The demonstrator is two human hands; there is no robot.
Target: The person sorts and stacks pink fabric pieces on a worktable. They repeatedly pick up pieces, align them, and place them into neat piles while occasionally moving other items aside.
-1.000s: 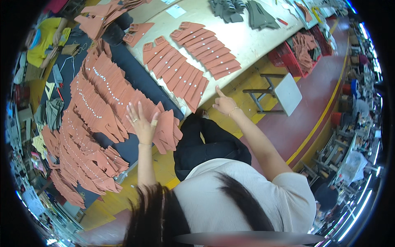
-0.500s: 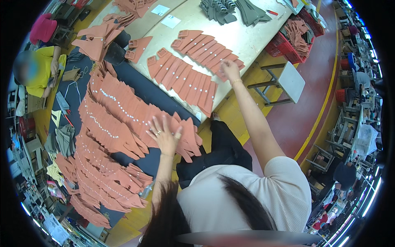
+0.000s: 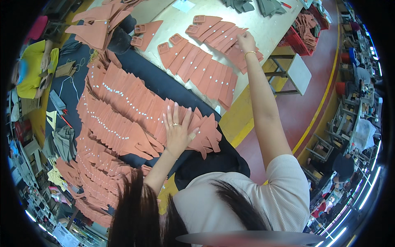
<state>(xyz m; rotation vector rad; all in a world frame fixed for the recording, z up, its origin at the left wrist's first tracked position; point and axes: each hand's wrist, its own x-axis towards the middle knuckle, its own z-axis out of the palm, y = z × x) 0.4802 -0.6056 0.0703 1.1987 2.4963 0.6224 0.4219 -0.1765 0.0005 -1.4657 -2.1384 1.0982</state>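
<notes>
My left hand [image 3: 177,133] lies flat with fingers spread on a long overlapping row of salmon fabric pieces [image 3: 127,96], each bearing a small white sticker. On the pale table, my right hand [image 3: 246,42] pinches the edge of a salmon fabric strip in a fanned stack [image 3: 216,31]; its fingertips are partly hidden. Beside that stack lies a second fan of salmon strips [image 3: 197,68], with covered buckles [image 3: 176,39] at its left end. A smaller pair of buckled pieces [image 3: 144,37] sits farther left.
More salmon rows [image 3: 96,160] cover the dark table at left. A tied salmon bundle [image 3: 96,26] rests at the back. Grey-green pieces [image 3: 269,6] lie at the far edge. A stool [image 3: 298,74] and red crate [image 3: 296,41] stand right. A person in yellow [image 3: 33,70] sits left.
My view has shifted, so the tables appear moved. My left hand stays spread on the row. My right hand has closed on a strip at the upper side of the fanned stack.
</notes>
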